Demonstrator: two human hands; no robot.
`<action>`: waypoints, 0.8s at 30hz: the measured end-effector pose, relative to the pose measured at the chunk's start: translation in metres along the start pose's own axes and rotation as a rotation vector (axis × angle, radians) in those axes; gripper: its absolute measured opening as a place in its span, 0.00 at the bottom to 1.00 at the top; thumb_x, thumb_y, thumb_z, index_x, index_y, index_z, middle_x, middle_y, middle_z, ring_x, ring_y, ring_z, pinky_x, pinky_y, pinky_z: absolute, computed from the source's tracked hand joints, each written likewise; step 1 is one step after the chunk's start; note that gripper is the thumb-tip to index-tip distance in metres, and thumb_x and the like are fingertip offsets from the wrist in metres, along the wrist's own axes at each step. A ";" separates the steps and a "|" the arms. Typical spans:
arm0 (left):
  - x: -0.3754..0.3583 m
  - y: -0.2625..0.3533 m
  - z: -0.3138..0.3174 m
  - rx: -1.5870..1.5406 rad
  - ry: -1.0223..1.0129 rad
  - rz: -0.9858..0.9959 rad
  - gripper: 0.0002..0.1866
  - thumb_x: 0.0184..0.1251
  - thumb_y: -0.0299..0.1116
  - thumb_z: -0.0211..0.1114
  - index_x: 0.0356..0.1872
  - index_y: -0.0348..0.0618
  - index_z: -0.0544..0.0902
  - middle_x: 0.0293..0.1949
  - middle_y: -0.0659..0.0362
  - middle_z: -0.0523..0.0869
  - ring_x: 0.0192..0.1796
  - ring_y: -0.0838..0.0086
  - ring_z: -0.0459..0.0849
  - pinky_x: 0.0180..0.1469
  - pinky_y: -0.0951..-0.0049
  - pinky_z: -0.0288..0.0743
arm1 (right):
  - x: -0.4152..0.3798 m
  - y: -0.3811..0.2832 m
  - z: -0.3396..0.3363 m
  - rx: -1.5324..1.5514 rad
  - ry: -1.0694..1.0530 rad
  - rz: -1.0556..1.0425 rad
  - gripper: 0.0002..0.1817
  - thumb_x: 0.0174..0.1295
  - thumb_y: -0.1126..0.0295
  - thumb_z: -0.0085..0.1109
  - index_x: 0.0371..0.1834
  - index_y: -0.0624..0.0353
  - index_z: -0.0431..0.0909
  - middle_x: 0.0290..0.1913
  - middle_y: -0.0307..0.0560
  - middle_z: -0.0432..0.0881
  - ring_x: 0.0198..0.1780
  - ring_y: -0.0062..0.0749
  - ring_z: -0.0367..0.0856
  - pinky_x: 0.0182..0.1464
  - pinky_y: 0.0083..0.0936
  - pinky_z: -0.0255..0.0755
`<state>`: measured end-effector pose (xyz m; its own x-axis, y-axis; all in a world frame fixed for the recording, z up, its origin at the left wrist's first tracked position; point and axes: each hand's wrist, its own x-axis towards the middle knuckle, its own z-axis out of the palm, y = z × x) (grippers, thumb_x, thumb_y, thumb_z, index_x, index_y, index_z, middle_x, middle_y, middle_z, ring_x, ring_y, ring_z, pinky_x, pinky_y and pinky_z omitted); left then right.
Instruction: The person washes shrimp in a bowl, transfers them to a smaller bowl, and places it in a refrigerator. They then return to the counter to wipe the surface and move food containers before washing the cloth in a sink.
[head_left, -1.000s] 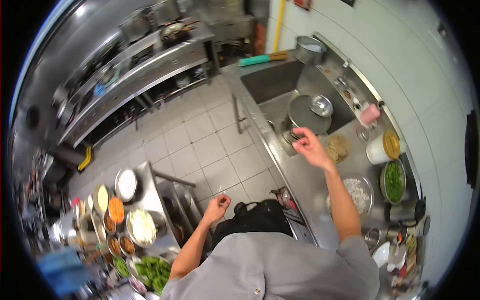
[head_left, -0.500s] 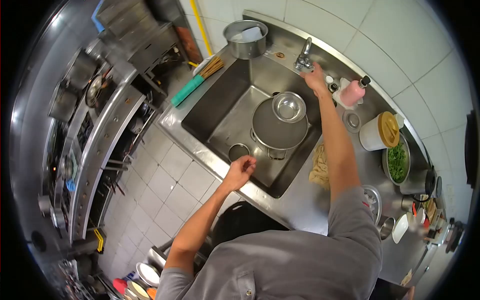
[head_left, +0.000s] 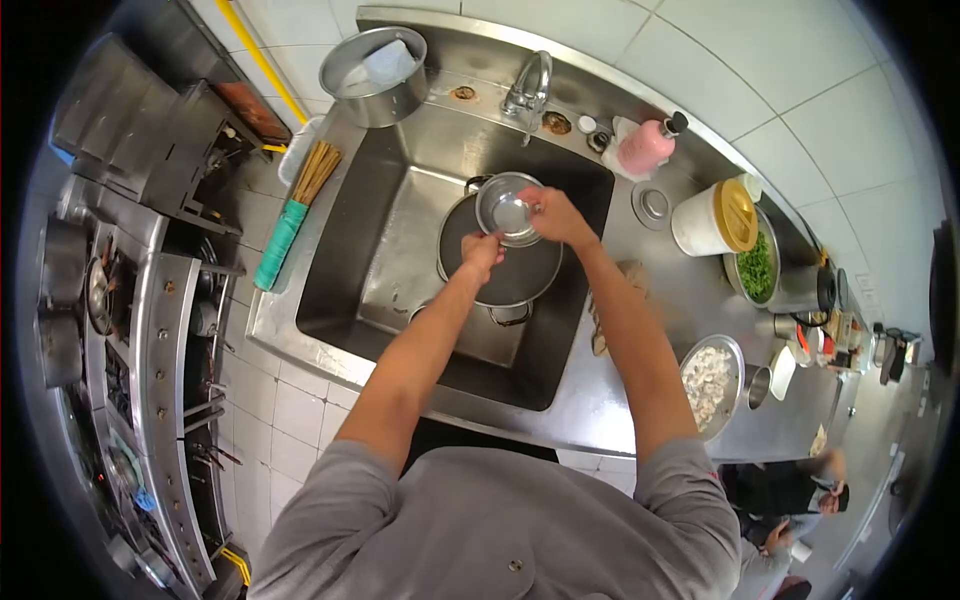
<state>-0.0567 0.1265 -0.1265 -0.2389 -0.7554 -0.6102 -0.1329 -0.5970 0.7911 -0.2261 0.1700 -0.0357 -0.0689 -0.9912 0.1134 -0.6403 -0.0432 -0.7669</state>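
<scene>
A small metal bowl (head_left: 490, 212) is held between my two hands above a large round pot (head_left: 515, 280) in the sink (head_left: 370, 290). My left hand (head_left: 483, 254) is closed at the bowl's lower left rim. With its fingers at the right rim, my right hand (head_left: 558, 215) grips the bowl from the other side. Behind the bowl, the faucet (head_left: 530, 85) curves over the sink's back edge. My left forearm partly hides a small round vessel (head_left: 418, 311) on the sink floor.
Left of the sink lies a bundle of sticks (head_left: 300, 205) with a green wrap; a metal pot (head_left: 375, 85) stands behind it. On the right are a pink bottle (head_left: 645, 150), a yellow-lidded tub (head_left: 715, 218), chopped greens (head_left: 757, 268) and a bowl of pale pieces (head_left: 708, 385). People appear lower right.
My right hand has left the faucet and taken hold of the bowl. My left hand has moved up from the sink's front edge to the bowl. The camera view has shifted.
</scene>
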 end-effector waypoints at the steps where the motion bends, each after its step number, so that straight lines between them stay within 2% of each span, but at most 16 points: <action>1: 0.021 -0.006 0.001 0.139 0.039 0.093 0.12 0.61 0.31 0.66 0.38 0.30 0.82 0.30 0.52 0.84 0.25 0.68 0.83 0.23 0.67 0.76 | -0.009 -0.006 0.008 -0.056 0.033 -0.080 0.20 0.50 0.80 0.57 0.49 0.64 0.80 0.44 0.60 0.85 0.46 0.44 0.84 0.50 0.34 0.76; 2: 0.038 -0.008 0.001 0.281 0.076 0.186 0.12 0.59 0.30 0.66 0.35 0.28 0.83 0.27 0.50 0.84 0.23 0.67 0.83 0.21 0.65 0.74 | -0.015 -0.009 0.015 -0.103 -0.024 -0.066 0.21 0.51 0.80 0.57 0.51 0.63 0.79 0.47 0.60 0.84 0.48 0.46 0.83 0.52 0.35 0.75; 4: 0.032 0.037 -0.002 0.439 0.063 0.250 0.19 0.53 0.38 0.68 0.35 0.25 0.85 0.38 0.33 0.85 0.43 0.45 0.87 0.45 0.53 0.78 | -0.037 -0.013 0.033 -0.180 -0.146 -0.025 0.23 0.51 0.79 0.58 0.55 0.62 0.77 0.51 0.62 0.82 0.54 0.50 0.81 0.57 0.37 0.73; 5: 0.012 0.076 -0.008 0.609 -0.038 0.271 0.18 0.52 0.36 0.65 0.36 0.27 0.85 0.34 0.35 0.86 0.40 0.45 0.87 0.44 0.54 0.79 | -0.044 -0.013 0.036 -0.333 -0.212 -0.024 0.26 0.53 0.76 0.59 0.59 0.61 0.74 0.52 0.61 0.81 0.55 0.51 0.79 0.59 0.38 0.72; 6: 0.011 0.100 -0.012 0.712 -0.100 0.388 0.16 0.51 0.35 0.64 0.34 0.29 0.85 0.31 0.37 0.86 0.39 0.47 0.87 0.44 0.54 0.79 | -0.050 -0.010 0.040 -0.396 -0.107 -0.096 0.24 0.52 0.75 0.59 0.57 0.61 0.75 0.52 0.59 0.82 0.55 0.51 0.79 0.60 0.39 0.72; 8: -0.004 0.159 -0.017 0.785 -0.245 0.195 0.13 0.50 0.35 0.64 0.28 0.32 0.83 0.30 0.37 0.85 0.36 0.46 0.86 0.43 0.54 0.78 | -0.046 -0.001 0.042 -0.529 0.117 -0.264 0.22 0.51 0.73 0.60 0.52 0.61 0.77 0.50 0.55 0.83 0.55 0.51 0.79 0.62 0.40 0.70; 11: -0.004 0.166 -0.010 0.595 0.026 0.645 0.11 0.51 0.35 0.63 0.23 0.35 0.79 0.27 0.38 0.84 0.34 0.43 0.84 0.42 0.53 0.77 | -0.012 -0.023 0.046 -0.381 0.230 -0.088 0.15 0.54 0.72 0.59 0.47 0.60 0.78 0.45 0.54 0.84 0.51 0.49 0.81 0.61 0.41 0.71; 14: -0.033 0.156 0.004 0.567 0.095 0.681 0.11 0.53 0.34 0.63 0.21 0.36 0.78 0.25 0.39 0.83 0.34 0.41 0.83 0.41 0.52 0.76 | 0.019 -0.078 0.048 -0.132 0.264 0.243 0.10 0.60 0.72 0.57 0.43 0.62 0.81 0.38 0.58 0.83 0.44 0.54 0.81 0.57 0.42 0.72; 15: -0.025 0.156 0.003 0.574 0.075 0.689 0.11 0.53 0.34 0.63 0.20 0.36 0.76 0.25 0.39 0.83 0.33 0.40 0.82 0.40 0.52 0.76 | 0.017 -0.090 0.053 -0.147 0.294 0.304 0.09 0.64 0.71 0.54 0.44 0.60 0.80 0.39 0.58 0.83 0.45 0.54 0.81 0.57 0.42 0.72; 18: 0.002 0.177 -0.015 0.703 -0.012 0.722 0.14 0.53 0.35 0.64 0.17 0.36 0.72 0.21 0.41 0.81 0.31 0.44 0.84 0.39 0.53 0.77 | 0.006 -0.064 0.057 -0.256 0.396 -0.086 0.11 0.61 0.74 0.54 0.46 0.57 0.79 0.43 0.52 0.85 0.49 0.48 0.82 0.62 0.42 0.69; 19: 0.002 0.187 -0.022 0.686 -0.065 0.642 0.14 0.53 0.34 0.64 0.18 0.36 0.73 0.21 0.41 0.81 0.30 0.46 0.84 0.39 0.53 0.77 | -0.002 -0.060 0.048 -0.333 0.420 -0.215 0.12 0.60 0.75 0.54 0.46 0.57 0.78 0.43 0.52 0.85 0.50 0.48 0.81 0.61 0.43 0.70; 21: -0.010 0.208 -0.030 0.658 -0.170 0.480 0.13 0.53 0.34 0.65 0.19 0.35 0.75 0.20 0.42 0.80 0.30 0.50 0.86 0.39 0.54 0.77 | -0.009 -0.047 0.030 -0.431 0.391 -0.239 0.11 0.60 0.74 0.55 0.46 0.58 0.79 0.43 0.51 0.84 0.51 0.48 0.81 0.61 0.43 0.69; 22: -0.006 0.196 -0.028 0.617 -0.128 0.524 0.12 0.54 0.34 0.64 0.20 0.34 0.77 0.20 0.42 0.81 0.31 0.52 0.87 0.38 0.55 0.77 | -0.009 -0.044 0.025 -0.478 0.373 -0.254 0.10 0.61 0.74 0.55 0.45 0.58 0.79 0.43 0.51 0.84 0.51 0.47 0.80 0.61 0.43 0.69; 24: 0.009 0.158 -0.018 0.541 -0.053 0.614 0.11 0.54 0.33 0.64 0.23 0.33 0.81 0.20 0.42 0.82 0.32 0.56 0.88 0.38 0.56 0.77 | -0.005 -0.052 0.031 -0.266 0.338 -0.035 0.09 0.61 0.74 0.55 0.44 0.59 0.79 0.43 0.51 0.83 0.52 0.46 0.80 0.62 0.43 0.67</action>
<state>-0.0623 0.0211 -0.0078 -0.4632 -0.8835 -0.0699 -0.4063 0.1416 0.9027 -0.1686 0.1735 -0.0164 -0.2625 -0.8907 0.3710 -0.8188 0.0021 -0.5741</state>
